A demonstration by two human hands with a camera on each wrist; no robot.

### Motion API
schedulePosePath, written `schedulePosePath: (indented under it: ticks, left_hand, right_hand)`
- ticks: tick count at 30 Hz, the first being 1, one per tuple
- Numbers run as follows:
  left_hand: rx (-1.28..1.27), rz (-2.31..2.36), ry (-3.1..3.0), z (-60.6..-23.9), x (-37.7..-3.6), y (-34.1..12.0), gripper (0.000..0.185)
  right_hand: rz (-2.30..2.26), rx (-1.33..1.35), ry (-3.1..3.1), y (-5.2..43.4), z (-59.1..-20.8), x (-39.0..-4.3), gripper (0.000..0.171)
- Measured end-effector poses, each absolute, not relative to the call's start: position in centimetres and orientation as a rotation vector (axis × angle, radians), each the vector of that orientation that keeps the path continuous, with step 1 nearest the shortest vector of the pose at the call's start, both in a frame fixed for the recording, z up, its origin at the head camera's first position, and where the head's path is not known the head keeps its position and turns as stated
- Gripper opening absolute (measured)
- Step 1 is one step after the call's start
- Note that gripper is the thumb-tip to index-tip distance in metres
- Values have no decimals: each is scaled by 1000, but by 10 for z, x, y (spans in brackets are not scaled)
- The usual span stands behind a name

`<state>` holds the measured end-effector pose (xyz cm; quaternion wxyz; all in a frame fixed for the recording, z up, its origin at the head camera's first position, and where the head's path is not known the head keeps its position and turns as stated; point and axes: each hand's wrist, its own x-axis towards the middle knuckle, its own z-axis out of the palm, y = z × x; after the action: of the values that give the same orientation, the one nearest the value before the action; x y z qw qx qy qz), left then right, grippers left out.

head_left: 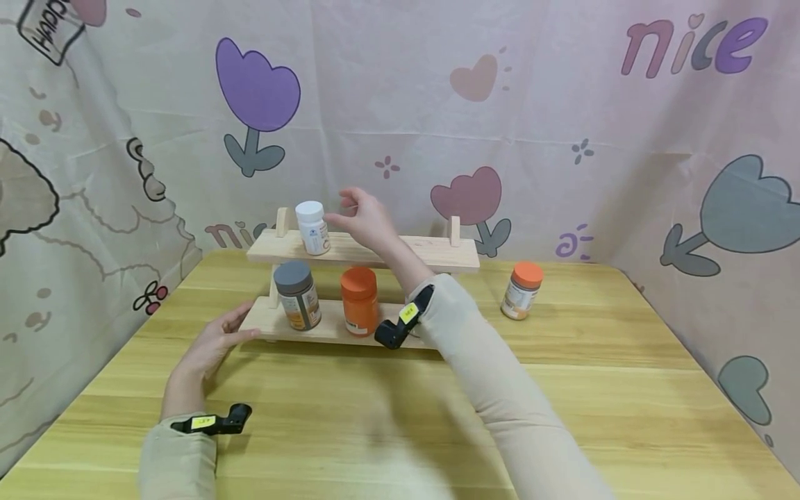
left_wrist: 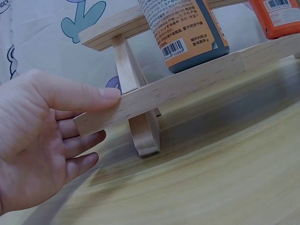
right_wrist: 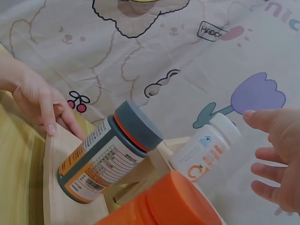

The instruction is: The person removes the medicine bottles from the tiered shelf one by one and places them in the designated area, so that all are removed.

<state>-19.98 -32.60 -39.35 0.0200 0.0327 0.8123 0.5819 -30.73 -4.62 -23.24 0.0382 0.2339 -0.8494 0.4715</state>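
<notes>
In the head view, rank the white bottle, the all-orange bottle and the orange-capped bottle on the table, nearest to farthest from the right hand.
From the right hand:
1. White bottle, top shelf, just beside the fingertips, not touched.
2. All-orange bottle, lower shelf, below the hand.
3. Orange-capped bottle, on the table, off to the right of the shelf.

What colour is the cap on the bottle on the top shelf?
White; the bottle and its cap show best in the head view.
</notes>
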Motion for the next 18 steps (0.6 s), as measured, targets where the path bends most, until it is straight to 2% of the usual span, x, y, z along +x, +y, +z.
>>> schedulePosePath:
  ticks: [10, 18]
  left_hand:
    - [72, 1814, 2514, -392, -199, -324, 79]
    - [90, 1752, 2558, -395, -200, -327, 77]
  right_hand:
    - [1454, 719, -2634, -70, -239, -309, 67]
    - [1471, 796, -2626, -80, -244, -308, 68]
